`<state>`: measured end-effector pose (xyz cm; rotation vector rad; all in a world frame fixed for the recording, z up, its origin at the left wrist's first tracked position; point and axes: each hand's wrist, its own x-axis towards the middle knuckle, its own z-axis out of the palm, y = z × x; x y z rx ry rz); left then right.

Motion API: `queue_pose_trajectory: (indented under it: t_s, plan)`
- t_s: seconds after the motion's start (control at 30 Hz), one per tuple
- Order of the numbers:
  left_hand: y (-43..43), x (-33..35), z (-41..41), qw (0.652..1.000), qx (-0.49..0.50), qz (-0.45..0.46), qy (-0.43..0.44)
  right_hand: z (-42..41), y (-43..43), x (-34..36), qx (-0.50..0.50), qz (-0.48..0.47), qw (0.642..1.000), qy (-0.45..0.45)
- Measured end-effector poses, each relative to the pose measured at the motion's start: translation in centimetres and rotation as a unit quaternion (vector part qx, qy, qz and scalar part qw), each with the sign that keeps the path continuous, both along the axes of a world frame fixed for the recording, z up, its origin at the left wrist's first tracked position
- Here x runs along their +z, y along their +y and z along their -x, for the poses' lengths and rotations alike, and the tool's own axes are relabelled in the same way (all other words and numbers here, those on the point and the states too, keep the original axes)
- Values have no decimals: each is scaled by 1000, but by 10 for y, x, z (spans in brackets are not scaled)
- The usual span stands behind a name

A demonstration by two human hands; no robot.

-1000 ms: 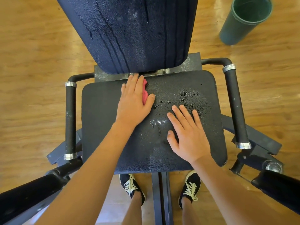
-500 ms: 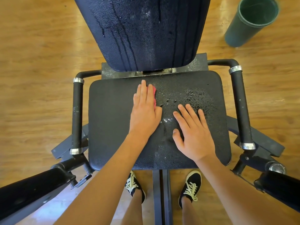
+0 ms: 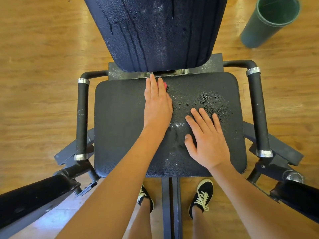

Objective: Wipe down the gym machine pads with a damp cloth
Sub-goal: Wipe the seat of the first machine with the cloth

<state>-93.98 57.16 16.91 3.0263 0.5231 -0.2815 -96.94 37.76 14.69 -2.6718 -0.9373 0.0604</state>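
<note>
Ideally the flat left hand presses the pink cloth rightward across the black textured seat pad's centre-right water droplets, after the flat, empty right hand lifts.

No writing, label, brand, number or sign can be read in the head view. That holds for the black textured seat pad, the dark blue wet back pad, the dark green round plastic bin and the black canvas shoes with pale laces.
</note>
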Motion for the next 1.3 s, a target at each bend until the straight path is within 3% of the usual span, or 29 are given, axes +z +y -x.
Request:
queue_pose_trajectory:
  t_s: [0.23, 0.4, 0.57, 0.9, 1.3]
  plan:
    - [-6, 2, 26, 995, -69, -33, 64, 1, -1, 1, 0, 9, 1000, 6]
    - [-23, -6, 69, 999, -2, 32, 11, 1, 1, 1, 2, 21, 1000, 10]
    - [-24, -7, 65, 999, 23, 32, -15, 1, 2, 2, 0, 19, 1000, 12]
    - [-1, 0, 14, 1000, 5, -4, 12, 1, 1, 0, 2, 6, 1000, 0]
    - [-25, -2, 86, 997, -11, 63, -32, 0, 1, 2, -1, 13, 1000, 10]
